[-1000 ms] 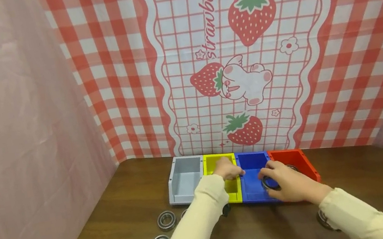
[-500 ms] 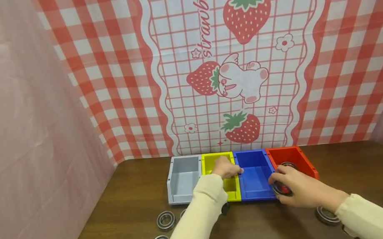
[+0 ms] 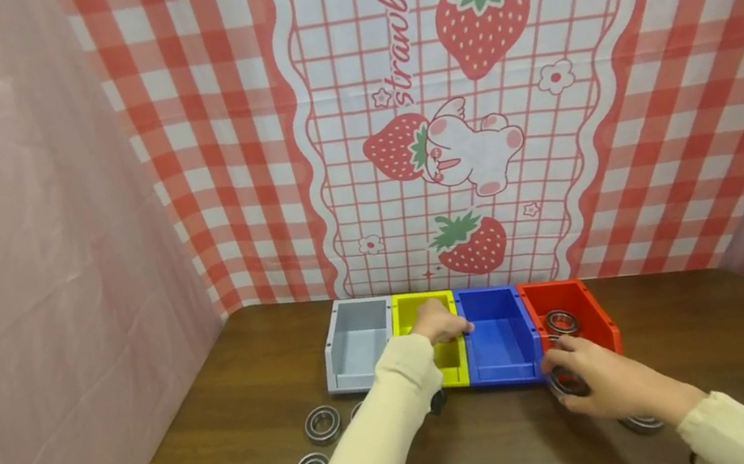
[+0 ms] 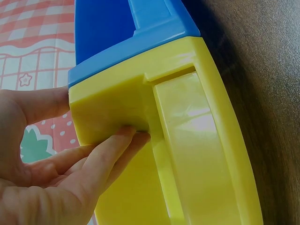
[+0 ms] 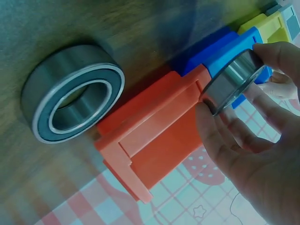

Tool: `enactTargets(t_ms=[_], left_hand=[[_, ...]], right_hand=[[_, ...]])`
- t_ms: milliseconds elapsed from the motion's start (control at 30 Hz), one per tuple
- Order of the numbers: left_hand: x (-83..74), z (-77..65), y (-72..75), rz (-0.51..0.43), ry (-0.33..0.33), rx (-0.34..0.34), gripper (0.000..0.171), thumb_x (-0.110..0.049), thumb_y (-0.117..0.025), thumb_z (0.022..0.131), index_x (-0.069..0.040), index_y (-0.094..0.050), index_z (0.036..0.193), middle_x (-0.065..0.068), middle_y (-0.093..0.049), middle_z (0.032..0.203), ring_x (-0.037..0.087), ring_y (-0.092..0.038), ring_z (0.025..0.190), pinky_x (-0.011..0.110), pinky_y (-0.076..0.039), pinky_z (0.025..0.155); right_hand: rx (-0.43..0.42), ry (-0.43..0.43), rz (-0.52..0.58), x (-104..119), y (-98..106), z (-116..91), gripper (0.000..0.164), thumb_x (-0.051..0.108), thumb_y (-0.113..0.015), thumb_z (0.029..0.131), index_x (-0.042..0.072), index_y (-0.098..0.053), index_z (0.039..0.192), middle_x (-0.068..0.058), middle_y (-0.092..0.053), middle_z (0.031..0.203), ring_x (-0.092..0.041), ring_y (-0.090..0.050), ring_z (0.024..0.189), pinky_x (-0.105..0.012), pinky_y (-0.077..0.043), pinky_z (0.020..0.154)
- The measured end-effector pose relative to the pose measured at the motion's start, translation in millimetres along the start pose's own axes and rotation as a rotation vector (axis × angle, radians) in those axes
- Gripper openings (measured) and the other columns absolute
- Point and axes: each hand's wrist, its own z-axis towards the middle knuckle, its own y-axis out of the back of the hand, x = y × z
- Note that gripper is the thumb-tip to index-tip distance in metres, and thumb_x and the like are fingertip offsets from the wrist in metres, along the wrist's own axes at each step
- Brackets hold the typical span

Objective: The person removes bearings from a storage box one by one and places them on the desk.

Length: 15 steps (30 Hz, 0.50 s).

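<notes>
At the yellow bin (image 3: 403, 310), my left hand (image 3: 437, 321) pinches the side wall next to the blue bin (image 3: 496, 338). In the left wrist view its fingers (image 4: 110, 152) lie inside that wall, with the thumb at the wall's edge. My right hand (image 3: 614, 380) holds a steel ball bearing (image 5: 232, 82) between thumb and fingertips, just off the front of the red bin (image 5: 159, 129). Another bearing (image 3: 551, 325) lies inside the red bin. One more bearing (image 5: 49, 89) rests on the table by the right wrist, partly hidden by that hand in the head view.
A grey bin (image 3: 361, 357) ends the row on the left. On the brown table (image 3: 226, 420) two bearings lie left of the left sleeve (image 3: 377, 436), and a third is mostly hidden by it. A checked strawberry cloth (image 3: 242, 163) hangs behind the bins.
My right hand has moved from over the blue bin rightward and toward me, past the red bin's front, still holding the bearing. The left hand has stayed at the yellow bin.
</notes>
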Motion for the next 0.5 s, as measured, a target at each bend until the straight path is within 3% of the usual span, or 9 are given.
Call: enactTargets(t_ms=[233, 367, 500], left_hand=[[0.0, 2.1, -1.4, 0.0, 0.01, -0.005, 0.031, -0.023, -0.079, 0.078, 0.001, -0.06, 0.085, 0.006, -0.055, 0.069, 0.014, -0.047, 0.054, 0.024, -0.041, 0.053], [-0.1, 0.9, -1.7, 0.005, 0.004, -0.016, 0.034, -0.022, -0.079, 0.077, 0.003, -0.06, 0.09, 0.008, -0.057, 0.076, 0.015, -0.049, 0.057, 0.024, -0.042, 0.054], [-1.1, -0.7, -1.4, -0.011, 0.006, -0.003, 0.031, -0.021, -0.078, 0.078, 0.002, -0.06, 0.087, 0.004, -0.05, 0.064, 0.014, -0.044, 0.052, 0.024, -0.04, 0.052]], right_hand=[[-0.025, 0.054, -0.003, -4.2, -0.4, -4.1, 0.03, 0.015, -0.08, 0.067, 0.017, -0.063, 0.091, 0.009, -0.053, 0.089, -0.002, -0.049, 0.078, -0.023, -0.048, 0.066], [0.058, 0.018, 0.029, -5.4, 1.7, -4.1, 0.028, 0.017, -0.08, 0.068, 0.016, -0.065, 0.091, 0.008, -0.055, 0.089, -0.002, -0.05, 0.077, -0.023, -0.048, 0.066], [0.128, 0.01, 0.077, -6.9, 1.7, -4.5, 0.028, 0.017, -0.08, 0.067, 0.017, -0.064, 0.09, 0.007, -0.057, 0.09, -0.003, -0.051, 0.079, -0.022, -0.048, 0.066]])
